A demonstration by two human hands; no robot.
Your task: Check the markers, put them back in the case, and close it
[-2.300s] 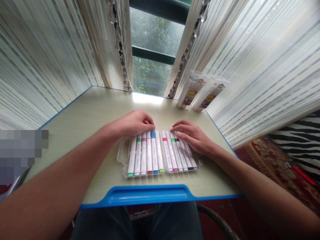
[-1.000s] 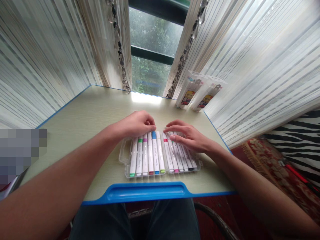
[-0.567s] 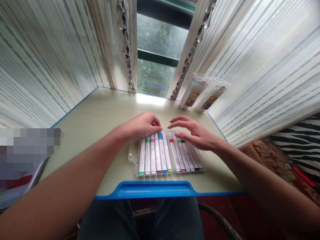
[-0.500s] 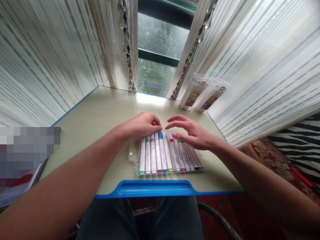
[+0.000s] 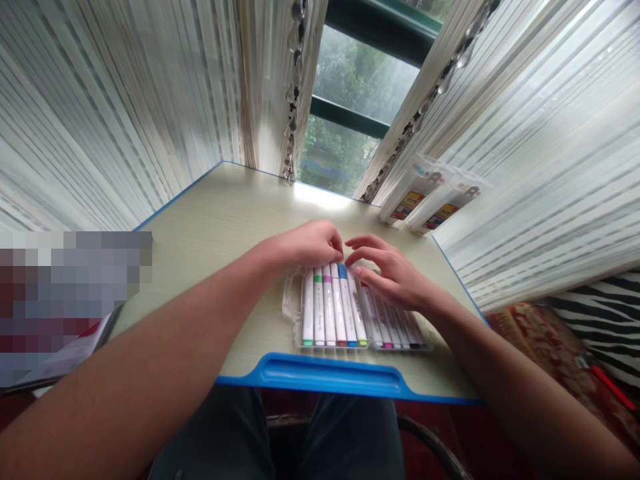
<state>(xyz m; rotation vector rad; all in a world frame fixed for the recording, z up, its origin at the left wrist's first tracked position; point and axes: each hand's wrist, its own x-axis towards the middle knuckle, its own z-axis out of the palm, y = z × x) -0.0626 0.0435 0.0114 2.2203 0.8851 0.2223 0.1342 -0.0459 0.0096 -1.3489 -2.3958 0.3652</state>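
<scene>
The left hand [image 5: 316, 244] curls at the far edge of the clear case [image 5: 333, 347], grip unclear; the right hand [image 5: 393, 272], loosely spread over the case, could jostle markers [image 5: 329, 307] if lowered.

The one view looked out from the person's head, above the near edge of the light wood-grain desk [image 5: 215, 207], facing forward and steeply down. Jeans-clad legs [image 5: 337, 440] lay nearest, along the bottom border; the forearms ran in from the lower corners to the left hand [image 5: 315, 243] and right hand [image 5: 393, 270] around mid-frame. Farthest off, the window [image 5: 355, 90] stood at the top, its bars sloping down rightward under a slight camera roll. The wide angle also took in string curtains [image 5: 540, 133] on both sides.
</scene>
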